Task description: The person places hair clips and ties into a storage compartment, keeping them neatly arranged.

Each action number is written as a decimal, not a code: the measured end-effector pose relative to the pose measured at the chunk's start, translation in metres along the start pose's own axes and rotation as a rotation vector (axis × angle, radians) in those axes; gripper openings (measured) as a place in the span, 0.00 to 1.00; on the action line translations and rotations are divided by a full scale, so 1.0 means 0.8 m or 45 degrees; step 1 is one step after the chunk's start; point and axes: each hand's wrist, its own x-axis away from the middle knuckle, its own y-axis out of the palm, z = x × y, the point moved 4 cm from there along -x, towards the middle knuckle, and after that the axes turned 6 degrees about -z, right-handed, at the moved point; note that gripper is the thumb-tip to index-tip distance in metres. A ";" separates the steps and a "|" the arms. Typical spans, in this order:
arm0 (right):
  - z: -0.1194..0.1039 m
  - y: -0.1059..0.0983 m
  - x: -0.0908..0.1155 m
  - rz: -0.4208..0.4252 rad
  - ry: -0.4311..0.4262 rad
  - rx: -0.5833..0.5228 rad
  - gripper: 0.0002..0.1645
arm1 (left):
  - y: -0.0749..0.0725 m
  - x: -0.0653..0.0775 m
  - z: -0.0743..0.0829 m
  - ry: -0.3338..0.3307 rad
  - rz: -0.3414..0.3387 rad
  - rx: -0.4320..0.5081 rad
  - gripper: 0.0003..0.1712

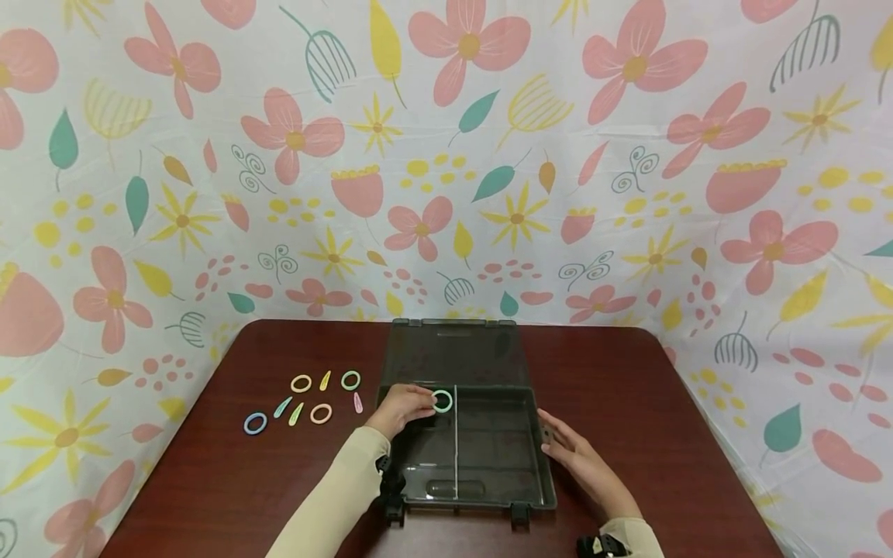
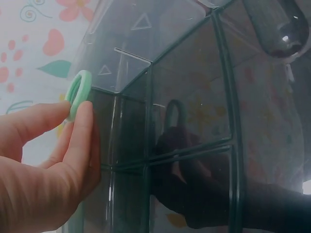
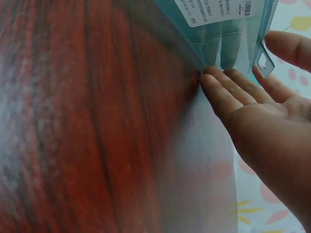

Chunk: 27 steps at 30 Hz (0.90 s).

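Note:
Between thumb and fingertips my left hand (image 1: 401, 407) pinches a mint-green hair tie (image 2: 85, 87). It is held over the left compartment of a dark see-through plastic box (image 1: 495, 442), near the white divider (image 1: 456, 442). The box lies with its lid (image 1: 453, 353) laid back. My right hand (image 1: 575, 453) is at the box's right side; in the right wrist view its mostly straight fingers (image 3: 228, 92) touch the side wall near the bottom, and the thumb is near a clasp tab.
Left of the box lie several hair ties, among them a blue one (image 1: 255, 433), and several snap clips, including a pink one (image 1: 358, 402) and a yellow one (image 1: 325, 380). All rest on the dark red wooden table (image 1: 663, 411). A flowered cloth (image 1: 446, 271) hangs behind.

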 end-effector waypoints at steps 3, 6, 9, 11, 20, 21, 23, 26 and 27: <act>0.001 0.000 0.000 -0.005 0.000 0.005 0.38 | 0.001 0.000 -0.002 -0.027 0.016 -0.020 0.14; 0.002 0.000 0.001 -0.015 -0.006 0.002 0.38 | 0.003 0.000 -0.004 -0.044 0.028 -0.032 0.13; 0.004 0.000 0.001 -0.021 -0.010 0.000 0.38 | 0.004 -0.001 -0.007 -0.035 0.023 -0.037 0.13; 0.005 0.000 0.001 -0.026 -0.013 0.003 0.39 | 0.005 -0.001 -0.010 -0.031 0.029 -0.041 0.13; 0.007 -0.001 -0.001 -0.016 -0.025 0.003 0.38 | 0.008 -0.003 -0.012 0.001 0.061 -0.020 0.10; 0.007 -0.001 -0.001 -0.014 -0.025 0.004 0.38 | 0.008 -0.003 -0.012 0.001 0.064 -0.021 0.10; 0.007 -0.002 -0.001 -0.018 -0.026 0.002 0.38 | 0.008 -0.003 -0.011 -0.008 0.069 -0.028 0.10; 0.005 -0.002 -0.001 -0.018 -0.029 0.003 0.38 | 0.009 -0.005 -0.010 -0.008 0.084 -0.041 0.11; 0.005 -0.003 -0.001 -0.015 -0.030 0.000 0.38 | 0.003 -0.021 -0.023 0.007 0.065 -0.021 0.10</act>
